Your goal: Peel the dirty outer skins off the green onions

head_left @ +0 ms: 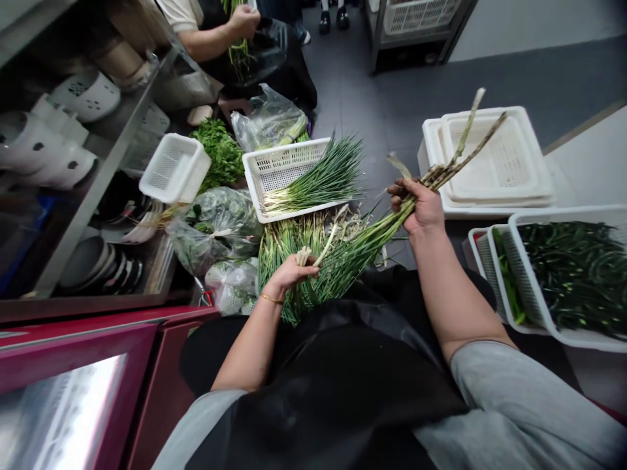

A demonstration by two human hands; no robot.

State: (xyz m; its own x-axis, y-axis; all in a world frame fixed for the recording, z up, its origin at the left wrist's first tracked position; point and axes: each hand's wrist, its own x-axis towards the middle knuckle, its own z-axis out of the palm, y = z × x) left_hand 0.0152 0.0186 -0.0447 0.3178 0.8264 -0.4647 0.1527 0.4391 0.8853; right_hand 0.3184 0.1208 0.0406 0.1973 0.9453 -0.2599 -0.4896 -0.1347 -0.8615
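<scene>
My right hand (pixel 424 209) is closed around a bunch of spring onions (pixel 379 236); their brownish root ends stick out up and to the right. Their green leaves trail down to the left, toward my lap. In my left hand (pixel 290 273), lower and further left, are a few peeled spring onions with clean white ends (pixel 304 254). Just beyond it lies a pile of spring onions (pixel 289 238). Behind that pile stands a white perforated basket (pixel 292 154) holding green-topped spring onions (pixel 318 176), white ends to the left.
Bagged vegetables (pixel 220 219), leafy greens (pixel 219 151) and a small white basket (pixel 171 166) lie left, beside a metal shelf (pixel 110 166). White tubs (pixel 533 176) and a basket of dark green vegetables (pixel 578 277) stand right. Another person's hand (pixel 243 21) holds greens ahead.
</scene>
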